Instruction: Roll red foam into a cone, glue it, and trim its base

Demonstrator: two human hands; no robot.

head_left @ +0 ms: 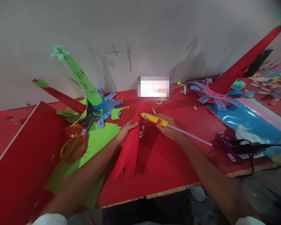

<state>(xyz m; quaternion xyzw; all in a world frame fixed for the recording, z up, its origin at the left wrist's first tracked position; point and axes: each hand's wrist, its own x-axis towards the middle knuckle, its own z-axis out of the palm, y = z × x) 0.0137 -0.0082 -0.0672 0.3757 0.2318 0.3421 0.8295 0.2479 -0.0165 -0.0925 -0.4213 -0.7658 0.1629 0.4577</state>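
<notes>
The left hand [127, 130] grips a piece of folded red paper [130, 148] at its narrower upper part, thumb on one side and fingers curled around the other, while the right hand [169, 129] holds a yellow glue gun [154, 119] with a clear glue stick [189, 135] trailing from its back. The paper lies directly ahead between the forearms, its long axis running from the split, flaring end near the wearer toward the wall [154, 37], leaning slightly right; the gun crosses that line, nozzle pointing left over the paper just beyond the left thumb, though whether the two touch cannot be told. The left hand is nearer the paper, the right just beside it. Room to move lies over the red tabletop [164, 168] between the paper and the right forearm, bounded by the rough front edge [175, 190]. To the left, orange-handled scissors [84, 139] rest on green sheets [103, 137]; on the right, a blue plastic packet [244, 120] lies well apart.
</notes>
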